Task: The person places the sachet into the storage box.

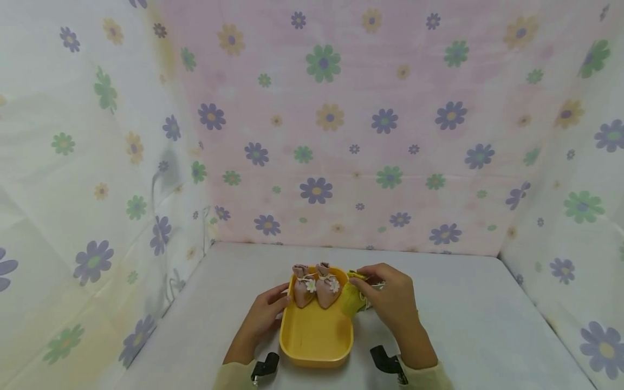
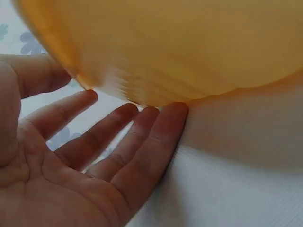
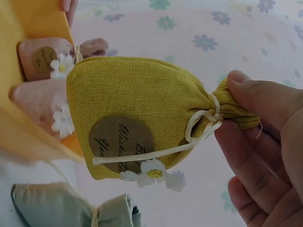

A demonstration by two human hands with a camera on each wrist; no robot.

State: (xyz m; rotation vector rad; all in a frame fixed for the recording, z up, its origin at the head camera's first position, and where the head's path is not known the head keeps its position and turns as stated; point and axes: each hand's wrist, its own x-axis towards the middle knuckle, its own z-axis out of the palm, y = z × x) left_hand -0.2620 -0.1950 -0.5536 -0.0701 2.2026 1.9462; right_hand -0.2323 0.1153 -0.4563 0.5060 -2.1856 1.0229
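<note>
My right hand (image 1: pixel 394 297) pinches the tied neck of a mustard-yellow drawstring pouch (image 3: pixel 137 92) between thumb and fingers. The pouch has a round brown label, a cream cord and a white fabric flower; it hangs by the right rim of a yellow plastic tray (image 1: pixel 317 355). Inside the tray's far end, two dusty-pink pouches (image 1: pixel 304 295) with white flowers lean side by side. At the tray's left side is my left hand (image 1: pixel 265 313), its nearly straight fingertips touching the outer wall, as the left wrist view shows.
A grey-green pouch (image 3: pixel 52 201) lies outside the tray, mostly hidden by my right hand in the head view. The white table (image 1: pixel 468 325) is bounded by flower-patterned cloth walls (image 1: pixel 341 162) at the back and both sides.
</note>
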